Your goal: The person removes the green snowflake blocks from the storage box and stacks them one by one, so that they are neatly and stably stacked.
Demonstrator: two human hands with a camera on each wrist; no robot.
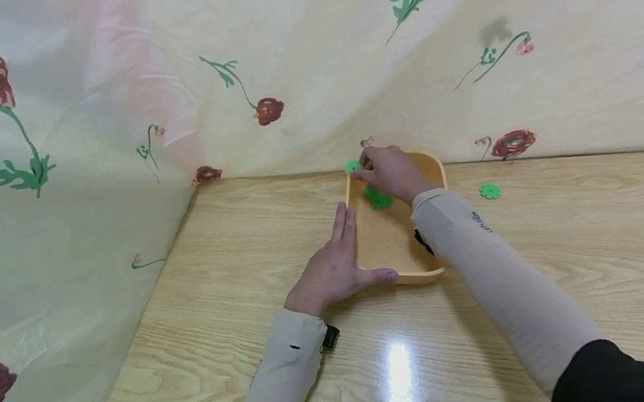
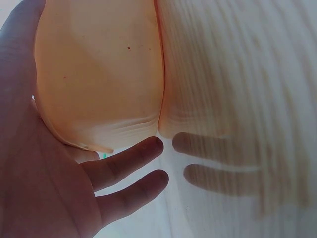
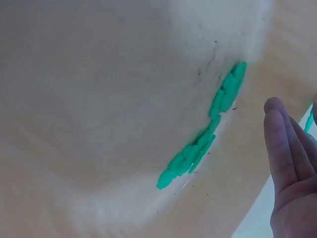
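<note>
A yellow-orange tray (image 1: 390,239) with rounded corners sits on the wooden table. My left hand (image 1: 334,267) spans its near left corner, thumb across the front rim and straight fingers along the left side. In the left wrist view those fingers (image 2: 133,163) lie beside the tray wall (image 2: 99,74). Over the far left corner, my right hand (image 1: 391,171) pinches a green toothed plastic disc (image 1: 352,166); only its edge shows in the right wrist view. More green discs (image 1: 377,197) lie inside the tray, bunched in a line along its wall (image 3: 198,144).
Another green disc (image 1: 490,191) lies on the table to the right of the tray. A flowered sheet (image 1: 302,53) hangs right behind the tray and along the table's left side. The wooden tabletop (image 1: 596,253) stretches to the right.
</note>
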